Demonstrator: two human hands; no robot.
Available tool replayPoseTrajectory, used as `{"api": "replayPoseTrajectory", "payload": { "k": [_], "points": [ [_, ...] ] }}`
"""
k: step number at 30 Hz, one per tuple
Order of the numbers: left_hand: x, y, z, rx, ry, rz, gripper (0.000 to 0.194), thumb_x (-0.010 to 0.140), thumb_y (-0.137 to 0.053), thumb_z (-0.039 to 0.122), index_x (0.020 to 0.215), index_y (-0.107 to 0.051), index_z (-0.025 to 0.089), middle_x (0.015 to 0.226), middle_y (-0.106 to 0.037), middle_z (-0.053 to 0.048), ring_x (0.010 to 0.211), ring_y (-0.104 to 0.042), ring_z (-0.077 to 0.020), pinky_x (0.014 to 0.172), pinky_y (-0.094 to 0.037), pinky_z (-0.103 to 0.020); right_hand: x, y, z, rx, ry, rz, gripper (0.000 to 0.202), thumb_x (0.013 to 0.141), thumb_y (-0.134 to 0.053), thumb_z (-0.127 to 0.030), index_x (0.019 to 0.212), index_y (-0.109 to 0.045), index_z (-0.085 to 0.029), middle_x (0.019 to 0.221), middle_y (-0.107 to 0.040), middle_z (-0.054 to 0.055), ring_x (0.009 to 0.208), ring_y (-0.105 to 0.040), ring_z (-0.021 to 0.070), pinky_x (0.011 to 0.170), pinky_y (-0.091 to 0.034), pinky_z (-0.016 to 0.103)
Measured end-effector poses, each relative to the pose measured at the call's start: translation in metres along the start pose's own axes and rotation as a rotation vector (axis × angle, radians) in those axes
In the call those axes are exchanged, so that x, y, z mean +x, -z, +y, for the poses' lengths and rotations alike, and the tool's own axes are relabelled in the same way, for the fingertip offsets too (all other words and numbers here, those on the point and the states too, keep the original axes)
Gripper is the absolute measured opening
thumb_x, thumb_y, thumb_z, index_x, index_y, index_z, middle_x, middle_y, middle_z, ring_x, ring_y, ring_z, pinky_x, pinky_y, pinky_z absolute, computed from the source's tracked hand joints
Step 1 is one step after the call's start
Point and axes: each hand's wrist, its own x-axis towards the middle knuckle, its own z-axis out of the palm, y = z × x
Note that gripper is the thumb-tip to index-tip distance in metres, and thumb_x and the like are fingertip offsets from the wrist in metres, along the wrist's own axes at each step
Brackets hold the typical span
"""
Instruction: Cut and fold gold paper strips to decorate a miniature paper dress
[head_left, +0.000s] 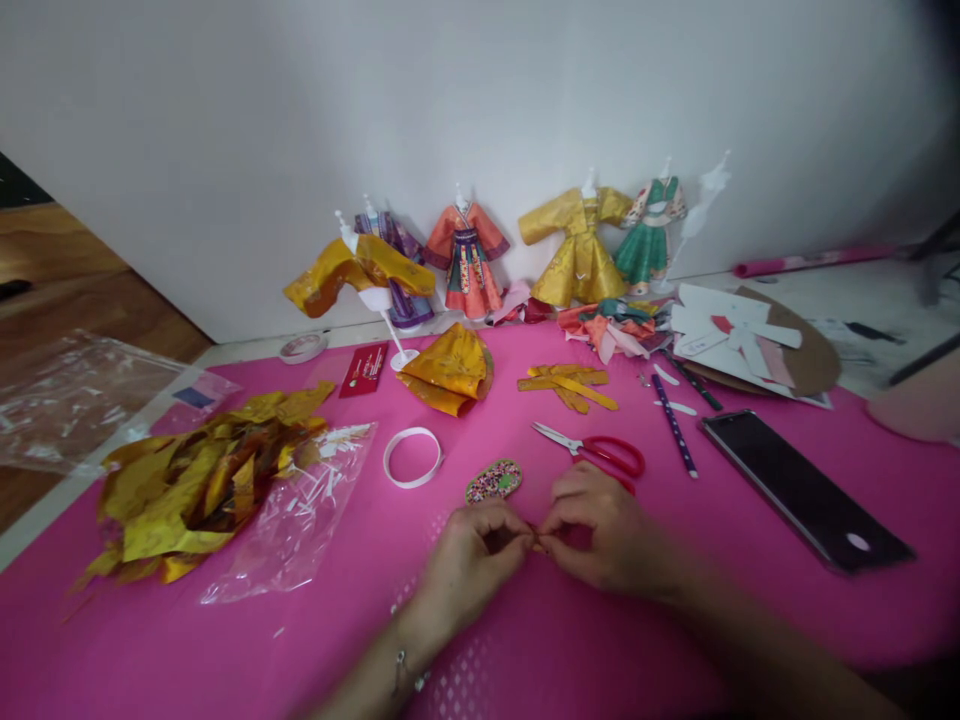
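Pinching a tiny orange piece (pixel 538 546) between the closed fingers of the left hand (pixel 476 555) and right hand (pixel 600 525), tips nearly meeting over the pink surface (pixel 337 660). Angled inward with wrists apart, near the speckled oval (pixel 493 481) and red-handled scissors (pixel 589 445).

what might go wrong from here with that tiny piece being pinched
The small piece is nearly hidden between the fingertips of the left hand and right hand, so a slack grip might drop or crease it. The scissors lie open just beyond the right hand, so a reach forward could brush the blades.
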Motion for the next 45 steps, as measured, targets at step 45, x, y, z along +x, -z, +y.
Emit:
{"api": "replayPoseTrajectory", "payload": {
  "k": [45],
  "points": [
    [-0.001, -0.0018, -0.0007, -0.007, -0.008, 0.012, 0.014, 0.077, -0.061, 0.016, 0.068, -0.072, 0.018, 0.068, -0.066, -0.002, 0.066, -0.057, -0.0151, 0.062, -0.042, -0.026, -0.002, -0.0037, 0.0003, -0.006, 0.016, 0.009, 0.015, 0.074, -0.058, -0.01, 0.061, -0.06, -0.018, 0.06, -0.057, 0.0, 0.062, -0.052, 0.0156, 0.063, -0.032, 0.033]
  ]
}}
